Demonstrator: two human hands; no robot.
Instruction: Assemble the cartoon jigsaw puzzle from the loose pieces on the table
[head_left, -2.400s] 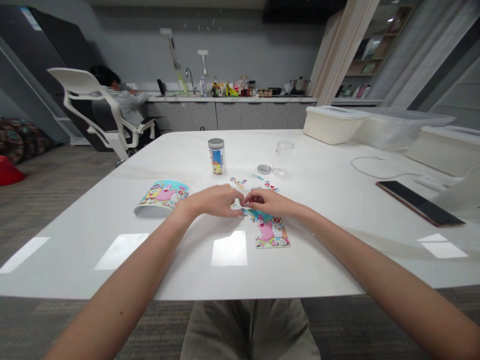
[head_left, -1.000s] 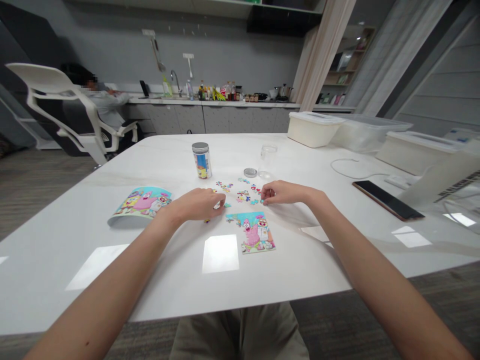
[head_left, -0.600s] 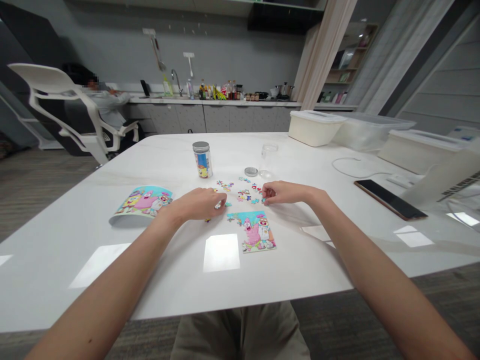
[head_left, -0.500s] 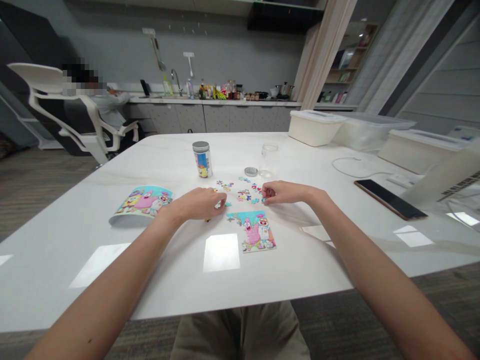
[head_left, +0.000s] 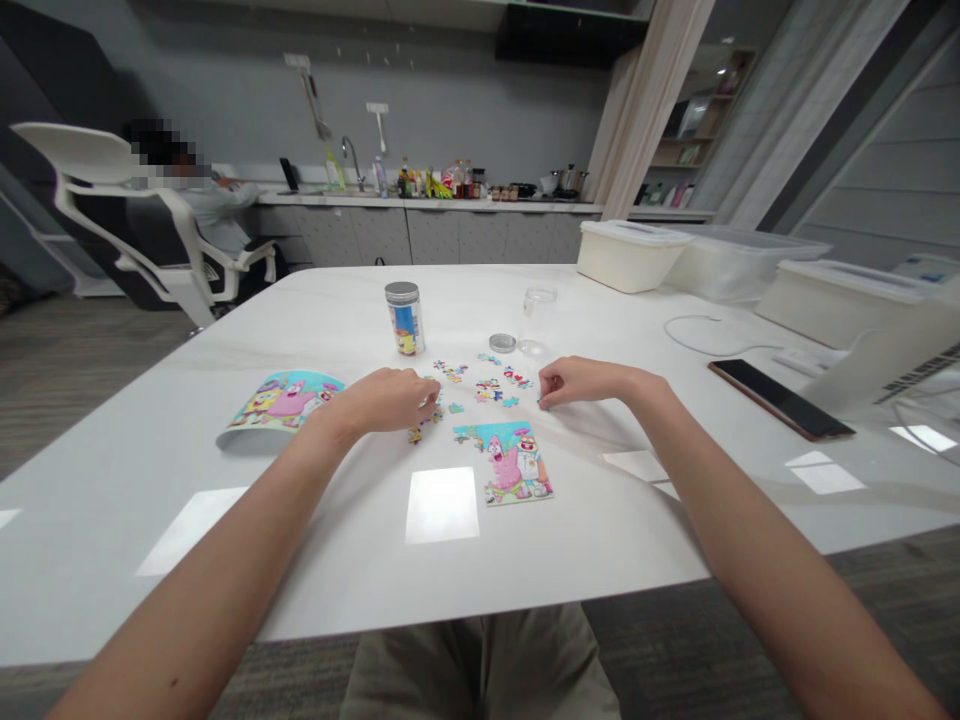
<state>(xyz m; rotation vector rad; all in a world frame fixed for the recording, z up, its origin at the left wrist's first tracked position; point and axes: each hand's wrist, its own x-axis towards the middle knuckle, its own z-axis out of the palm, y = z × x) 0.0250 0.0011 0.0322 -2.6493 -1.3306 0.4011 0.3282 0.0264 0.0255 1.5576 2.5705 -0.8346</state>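
A partly assembled jigsaw puzzle (head_left: 517, 465) with a pink starfish character lies flat near the table's front, its left side ragged. Beyond it several loose jigsaw pieces (head_left: 489, 392) are scattered. My right hand (head_left: 564, 383) is closed in a pinch at the right of these pieces, a small jigsaw piece (head_left: 544, 405) just showing at its fingertips. To the left, my left hand (head_left: 401, 398) hovers low over more loose pieces with its fingers curled together; whatever they hold is hidden. A curved picture sheet (head_left: 281, 405) with the same characters rests beside my left forearm.
Behind the pieces stand a lidded jar (head_left: 405, 320) and a clear open jar (head_left: 537, 320), with a metal lid (head_left: 502, 343) between them. A phone (head_left: 780, 398), a cable and storage boxes (head_left: 631, 258) occupy the right side. A person sits in a chair (head_left: 180, 225) at far left.
My right hand has shifted slightly right, away from the loose pieces. My left hand has drawn back a little to the left, uncovering a teal piece.
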